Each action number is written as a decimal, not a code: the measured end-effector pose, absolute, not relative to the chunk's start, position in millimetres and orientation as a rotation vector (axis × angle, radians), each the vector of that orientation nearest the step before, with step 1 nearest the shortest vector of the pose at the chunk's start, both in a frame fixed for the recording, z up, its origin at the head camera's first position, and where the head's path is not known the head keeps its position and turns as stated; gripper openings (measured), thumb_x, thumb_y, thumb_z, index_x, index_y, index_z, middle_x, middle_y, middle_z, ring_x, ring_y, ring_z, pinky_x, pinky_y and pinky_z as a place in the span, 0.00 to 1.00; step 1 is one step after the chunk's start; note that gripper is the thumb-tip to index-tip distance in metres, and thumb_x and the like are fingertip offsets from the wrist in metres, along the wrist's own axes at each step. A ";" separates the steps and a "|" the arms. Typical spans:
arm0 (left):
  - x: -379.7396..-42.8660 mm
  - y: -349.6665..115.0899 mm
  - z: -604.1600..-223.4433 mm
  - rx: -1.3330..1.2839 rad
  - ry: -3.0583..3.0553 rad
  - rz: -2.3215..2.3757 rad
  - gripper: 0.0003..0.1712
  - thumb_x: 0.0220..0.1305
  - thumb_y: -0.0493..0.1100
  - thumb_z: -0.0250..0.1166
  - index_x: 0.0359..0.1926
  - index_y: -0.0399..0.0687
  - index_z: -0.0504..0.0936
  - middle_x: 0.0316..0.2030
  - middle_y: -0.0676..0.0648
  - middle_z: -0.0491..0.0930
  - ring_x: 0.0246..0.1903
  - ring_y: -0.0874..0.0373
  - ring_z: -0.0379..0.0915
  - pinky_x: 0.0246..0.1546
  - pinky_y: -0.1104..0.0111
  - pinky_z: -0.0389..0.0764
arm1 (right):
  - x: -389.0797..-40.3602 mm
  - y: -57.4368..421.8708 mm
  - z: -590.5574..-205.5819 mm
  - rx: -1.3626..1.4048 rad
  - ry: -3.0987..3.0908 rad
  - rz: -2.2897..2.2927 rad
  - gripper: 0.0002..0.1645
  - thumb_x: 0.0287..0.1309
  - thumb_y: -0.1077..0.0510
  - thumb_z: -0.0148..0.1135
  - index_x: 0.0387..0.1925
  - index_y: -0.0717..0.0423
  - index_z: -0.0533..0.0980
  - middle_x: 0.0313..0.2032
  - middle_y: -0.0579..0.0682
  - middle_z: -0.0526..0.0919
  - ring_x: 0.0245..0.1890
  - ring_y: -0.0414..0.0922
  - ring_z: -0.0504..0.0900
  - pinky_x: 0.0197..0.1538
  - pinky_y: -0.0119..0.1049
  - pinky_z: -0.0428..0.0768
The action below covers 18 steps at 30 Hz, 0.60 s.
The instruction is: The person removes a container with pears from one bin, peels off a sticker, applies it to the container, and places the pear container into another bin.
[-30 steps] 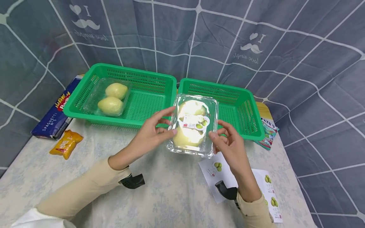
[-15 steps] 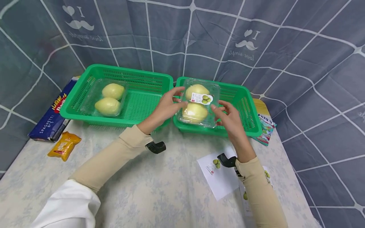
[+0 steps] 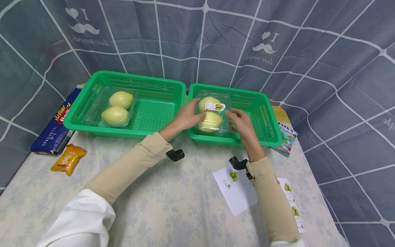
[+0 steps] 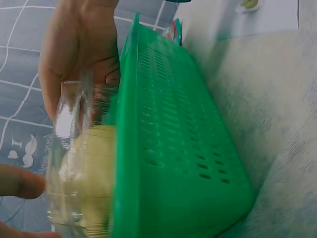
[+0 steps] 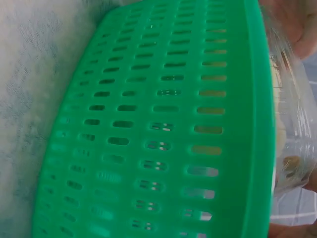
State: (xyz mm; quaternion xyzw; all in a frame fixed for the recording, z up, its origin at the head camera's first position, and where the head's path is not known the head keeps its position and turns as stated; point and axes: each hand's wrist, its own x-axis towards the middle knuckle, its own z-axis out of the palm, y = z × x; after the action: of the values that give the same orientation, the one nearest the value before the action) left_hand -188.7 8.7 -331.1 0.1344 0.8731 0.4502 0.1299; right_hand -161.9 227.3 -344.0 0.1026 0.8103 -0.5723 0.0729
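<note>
Head view: arms (image 3: 128,167) stretched forward; left hand (image 3: 186,116) and right hand (image 3: 242,124) gripped box (image 3: 215,107) between them, basket (image 3: 222,139) beneath.

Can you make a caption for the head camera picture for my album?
The left hand and right hand hold a clear box of pale yellow fruit partly inside a green basket.

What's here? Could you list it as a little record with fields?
left grip: holds labelled pack by left side
right grip: holds its right edge
labelled pack: clear, two yellow fruits inside
place: at mouth of right basket; whether resting, unclear
left basket: second clear pack, two more fruits
left of baskets: spaghetti box, orange packet
far right: teal packet
front: printed papers
</note>
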 end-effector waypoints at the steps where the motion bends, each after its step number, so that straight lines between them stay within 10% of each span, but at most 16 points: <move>1: -189.3 9.8 -330.1 0.394 2.550 1.273 0.39 0.72 0.48 0.58 0.78 0.43 0.54 0.68 0.35 0.70 0.67 0.40 0.68 0.61 0.47 0.76 | -163.8 227.0 -344.3 0.315 2.437 -1.714 0.38 0.72 0.43 0.55 0.74 0.57 0.62 0.50 0.46 0.71 0.35 0.39 0.72 0.43 0.34 0.78; 12: -198.0 30.1 -329.9 0.398 2.507 1.134 0.42 0.73 0.51 0.56 0.78 0.35 0.51 0.73 0.35 0.63 0.72 0.43 0.63 0.68 0.51 0.72 | -175.6 233.4 -356.2 0.368 2.438 -1.632 0.38 0.74 0.43 0.51 0.75 0.59 0.58 0.58 0.57 0.69 0.40 0.43 0.70 0.55 0.45 0.77; 18: -203.1 39.3 -342.7 0.415 2.518 1.024 0.45 0.75 0.51 0.55 0.78 0.32 0.44 0.66 0.33 0.71 0.59 0.42 0.71 0.48 0.57 0.75 | -182.3 234.7 -365.2 0.295 2.464 -1.447 0.39 0.77 0.44 0.45 0.78 0.60 0.52 0.71 0.63 0.62 0.54 0.53 0.74 0.61 0.52 0.77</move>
State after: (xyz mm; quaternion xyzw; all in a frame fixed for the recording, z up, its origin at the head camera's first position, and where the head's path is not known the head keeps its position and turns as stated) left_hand -203.1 39.3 -342.7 0.1481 0.8981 0.3654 0.1947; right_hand -182.3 234.7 -365.2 0.1017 0.8500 -0.4992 0.1339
